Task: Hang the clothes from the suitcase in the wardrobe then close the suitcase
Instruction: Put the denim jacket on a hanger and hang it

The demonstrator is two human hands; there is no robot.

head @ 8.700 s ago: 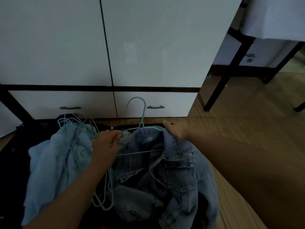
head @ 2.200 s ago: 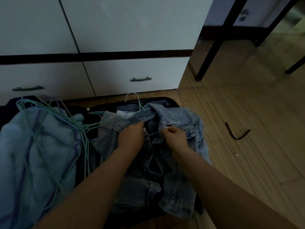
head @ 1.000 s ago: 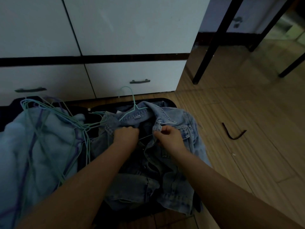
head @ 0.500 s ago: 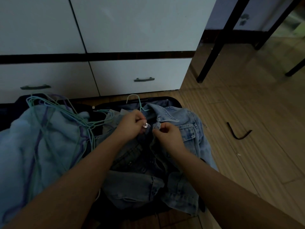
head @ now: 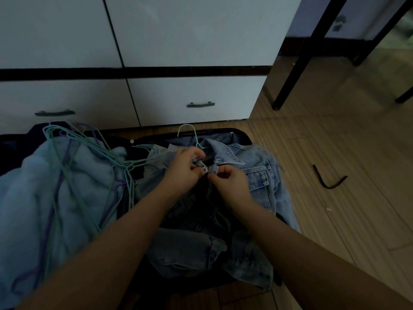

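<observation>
Here the left hand [head: 184, 170] pinches the metal button [head: 205, 169] and the right hand [head: 230, 179] pinches the facing edge of the denim jacket [head: 257, 173] on its hanger [head: 190, 135] over the suitcase [head: 242, 136].

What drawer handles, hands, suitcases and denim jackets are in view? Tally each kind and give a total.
Drawer handles: 2
Hands: 2, left hand and right hand
Suitcase: 1
Denim jacket: 1
Total: 6
</observation>
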